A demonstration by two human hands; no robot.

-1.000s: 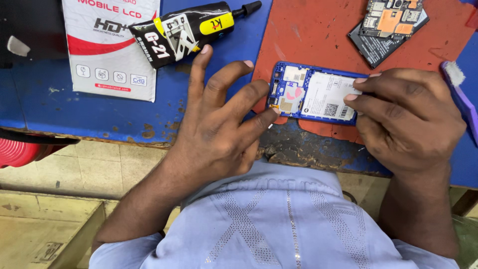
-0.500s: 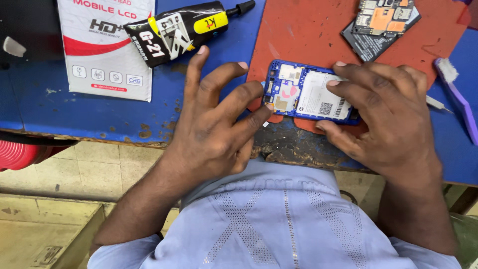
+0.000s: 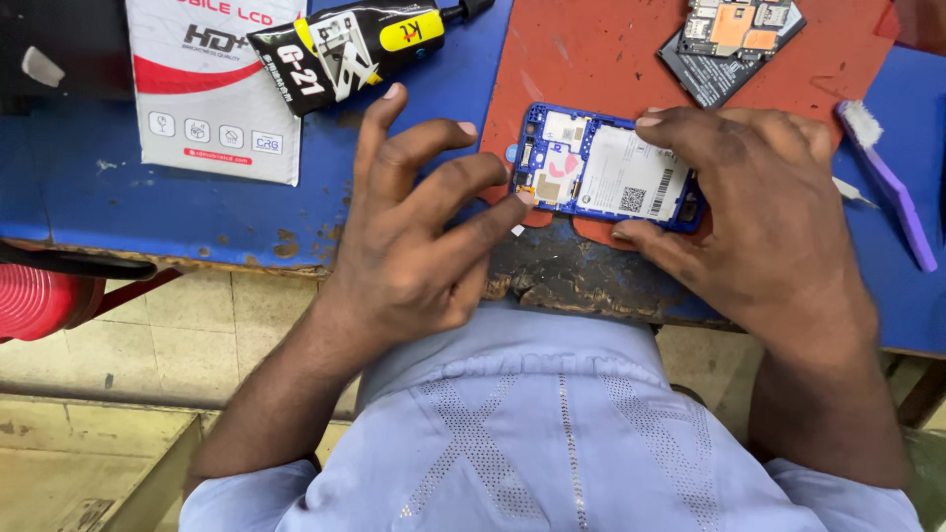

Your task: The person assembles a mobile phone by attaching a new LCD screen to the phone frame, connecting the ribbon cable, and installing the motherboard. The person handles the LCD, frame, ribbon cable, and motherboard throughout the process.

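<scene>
The opened phone (image 3: pixel 606 177) lay face down on the red mat (image 3: pixel 601 69), near the front edge of the blue worktop (image 3: pixel 89 197). Its back cover was already off, so the blue frame, the white-labelled battery and the small boards at its left end showed bare. The right hand (image 3: pixel 759 207) gripped the phone's right end, thumb at the near edge and fingers over the far edge, pinning it to the mat. The left hand (image 3: pixel 419 227) was spread and held nothing; one fingertip touched the phone's left end by the small boards, the other fingers lifted clear.

By the look of it, the work stood midway: the phone was open, but no part was back in place and no cover was on. A second circuit board (image 3: pixel 729 34) lay apart at the far side of the mat. A black glue tube (image 3: pixel 345 44) rested beside a white parts packet (image 3: pixel 212 89), and a purple brush (image 3: pixel 892 182) lay to the right, none of them in hand.
</scene>
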